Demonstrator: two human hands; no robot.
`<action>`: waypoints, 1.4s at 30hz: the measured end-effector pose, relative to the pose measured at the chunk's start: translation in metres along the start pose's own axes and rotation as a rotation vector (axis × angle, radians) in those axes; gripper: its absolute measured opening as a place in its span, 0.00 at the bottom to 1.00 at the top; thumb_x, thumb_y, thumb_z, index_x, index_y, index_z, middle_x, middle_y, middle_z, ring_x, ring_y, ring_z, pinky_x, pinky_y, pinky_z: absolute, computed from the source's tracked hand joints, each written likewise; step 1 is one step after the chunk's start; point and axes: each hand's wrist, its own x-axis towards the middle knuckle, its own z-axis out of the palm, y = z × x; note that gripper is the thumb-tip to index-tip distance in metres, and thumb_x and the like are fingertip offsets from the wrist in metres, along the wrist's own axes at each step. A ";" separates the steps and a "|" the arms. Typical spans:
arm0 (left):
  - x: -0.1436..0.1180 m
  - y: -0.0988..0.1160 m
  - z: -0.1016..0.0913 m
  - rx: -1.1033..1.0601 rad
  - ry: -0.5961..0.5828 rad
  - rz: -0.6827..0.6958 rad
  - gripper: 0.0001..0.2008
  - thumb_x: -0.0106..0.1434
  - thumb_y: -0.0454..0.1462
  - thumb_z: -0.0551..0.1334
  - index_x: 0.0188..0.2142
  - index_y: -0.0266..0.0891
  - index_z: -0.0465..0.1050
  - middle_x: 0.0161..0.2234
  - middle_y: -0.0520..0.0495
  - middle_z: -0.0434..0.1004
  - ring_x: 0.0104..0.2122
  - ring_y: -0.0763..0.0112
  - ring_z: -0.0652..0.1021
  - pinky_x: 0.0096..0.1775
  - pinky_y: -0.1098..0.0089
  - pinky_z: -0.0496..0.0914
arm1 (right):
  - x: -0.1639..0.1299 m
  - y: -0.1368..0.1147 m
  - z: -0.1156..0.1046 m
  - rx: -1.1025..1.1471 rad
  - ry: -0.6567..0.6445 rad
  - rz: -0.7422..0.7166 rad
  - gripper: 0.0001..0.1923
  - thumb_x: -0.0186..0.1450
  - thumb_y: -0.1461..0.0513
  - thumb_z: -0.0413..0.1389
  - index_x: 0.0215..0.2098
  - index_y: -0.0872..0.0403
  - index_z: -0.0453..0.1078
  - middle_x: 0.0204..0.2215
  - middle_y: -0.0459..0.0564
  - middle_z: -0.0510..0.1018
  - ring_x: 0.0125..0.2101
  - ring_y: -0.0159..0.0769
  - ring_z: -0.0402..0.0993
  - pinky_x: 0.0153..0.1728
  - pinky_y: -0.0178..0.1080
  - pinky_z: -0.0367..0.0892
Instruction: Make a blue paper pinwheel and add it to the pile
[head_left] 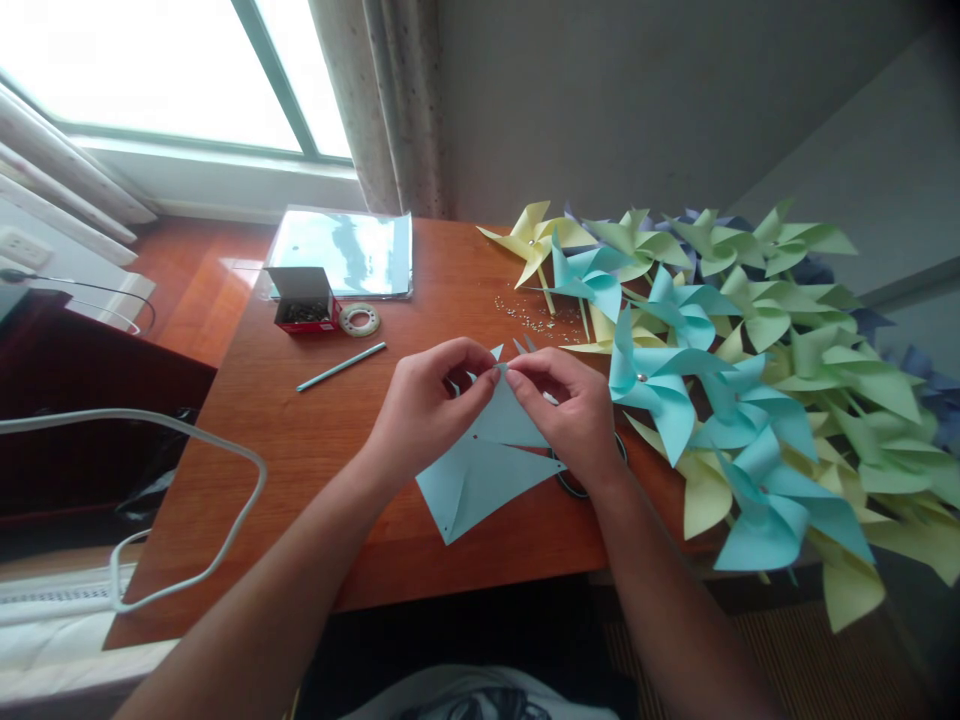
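A light blue paper pinwheel sheet (480, 480), slit into blades with small holes near its corners, lies before me. My left hand (446, 395) pinches the sheet's far tip between thumb and forefinger. From the other side, my right hand (566, 405) pinches at the same tip, and the two hands' fingertips nearly meet. Whether something small sits between the fingertips is hidden. Partly beneath my right hand lies a pair of scissors (526, 345): the blade tips show beyond the hand, and a dark handle loop shows near the wrist.
Finished pinwheels (652, 385) in blue, green, yellow and purple crowd the table's right. Tiny bits (529, 318) are scattered behind my hands. At left are a blue paper stick (341, 367), a tape roll (360, 320), an open small box (306, 312) and packed blue paper sheets (345, 250).
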 end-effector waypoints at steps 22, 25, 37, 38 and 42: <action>-0.001 0.004 0.000 0.022 0.066 0.004 0.05 0.63 0.35 0.65 0.30 0.37 0.76 0.24 0.53 0.74 0.24 0.76 0.69 0.25 0.75 0.62 | -0.002 -0.004 0.003 -0.225 0.104 -0.247 0.06 0.67 0.67 0.60 0.40 0.52 0.79 0.33 0.48 0.80 0.30 0.33 0.76 0.33 0.37 0.73; -0.001 0.004 0.000 0.029 0.074 0.003 0.05 0.62 0.35 0.65 0.30 0.37 0.77 0.23 0.53 0.73 0.24 0.76 0.69 0.25 0.75 0.62 | -0.003 -0.003 0.003 -0.250 0.107 -0.287 0.06 0.67 0.68 0.60 0.39 0.53 0.79 0.33 0.50 0.80 0.32 0.34 0.77 0.34 0.37 0.74; -0.002 0.002 0.002 0.007 0.075 0.011 0.04 0.63 0.36 0.64 0.32 0.38 0.76 0.26 0.51 0.77 0.25 0.74 0.71 0.24 0.75 0.64 | -0.005 -0.005 0.005 -0.245 0.125 -0.226 0.07 0.68 0.64 0.59 0.40 0.48 0.79 0.34 0.49 0.81 0.32 0.37 0.77 0.34 0.40 0.75; -0.002 0.002 0.002 0.010 0.071 0.009 0.04 0.63 0.36 0.64 0.32 0.38 0.77 0.26 0.51 0.77 0.25 0.74 0.71 0.24 0.75 0.63 | -0.004 -0.006 0.004 -0.235 0.128 -0.205 0.07 0.68 0.64 0.59 0.40 0.48 0.79 0.34 0.48 0.81 0.32 0.37 0.77 0.33 0.40 0.75; -0.001 0.004 0.002 0.019 0.065 0.013 0.05 0.63 0.36 0.65 0.31 0.37 0.77 0.25 0.51 0.76 0.24 0.75 0.70 0.24 0.75 0.63 | -0.003 -0.007 0.003 -0.225 0.132 -0.180 0.06 0.68 0.64 0.59 0.39 0.48 0.78 0.33 0.48 0.81 0.31 0.36 0.76 0.33 0.41 0.74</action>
